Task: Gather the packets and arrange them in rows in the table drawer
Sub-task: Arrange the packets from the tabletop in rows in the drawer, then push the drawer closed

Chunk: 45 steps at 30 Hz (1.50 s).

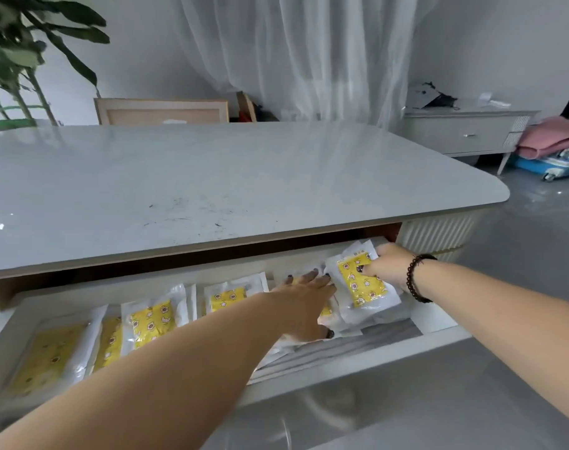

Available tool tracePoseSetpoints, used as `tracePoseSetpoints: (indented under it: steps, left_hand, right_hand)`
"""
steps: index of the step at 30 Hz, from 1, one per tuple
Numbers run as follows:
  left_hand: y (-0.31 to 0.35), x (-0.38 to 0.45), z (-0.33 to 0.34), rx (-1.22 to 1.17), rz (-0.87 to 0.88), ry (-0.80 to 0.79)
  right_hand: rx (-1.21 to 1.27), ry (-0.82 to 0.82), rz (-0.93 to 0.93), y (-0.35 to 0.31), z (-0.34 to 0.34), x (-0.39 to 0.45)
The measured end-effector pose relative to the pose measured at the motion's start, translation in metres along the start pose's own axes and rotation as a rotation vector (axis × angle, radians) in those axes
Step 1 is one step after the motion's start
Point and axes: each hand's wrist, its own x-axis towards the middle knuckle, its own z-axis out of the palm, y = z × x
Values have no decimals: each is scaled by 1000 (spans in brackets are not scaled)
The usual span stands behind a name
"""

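White-and-yellow packets lie in a row along the open table drawer, seen from the head camera; they stand side by side from the left end toward the middle, each a clear pouch with a yellow printed patch. At the drawer's right end a looser pile sits, and the top packet of that pile is tilted. The right hand, with a dark bead bracelet on its wrist, pinches this packet at its upper edge, fingers curled onto it. The left hand reaches across the drawer with fingers straight and spread, lying flat on the packets just left of the pile. Above the drawer stretches the pale marble tabletop. Behind it hang sheer curtains, with a leafy plant at the far left.
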Motion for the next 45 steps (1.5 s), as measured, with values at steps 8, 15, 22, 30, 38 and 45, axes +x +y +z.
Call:
tracePoseSetpoints:
  steps: [8, 15, 22, 30, 38, 45]
  left_hand:
    - [-8, 10, 12, 1, -72, -6]
    - [-9, -8, 1, -116, -75, 45]
    - [-21, -81, -30, -243, -157, 162]
    - [-50, -215, -68, -147, -303, 134]
    - [-56, -283, -48, -541, -191, 85]
    - [-65, -273, -45, -486, -152, 63]
  right_hand:
    - [-322, 99, -64, 1, 16, 16]
    - [-476, 171, -123, -1, 13, -2]
    - [-456, 196, -391, -36, 1, -58]
    - [-614, 33, -653, -101, 0, -151]
    - [-379, -552, -703, -123, 23, -204]
    - [-351, -341, -775, -114, 40, -195]
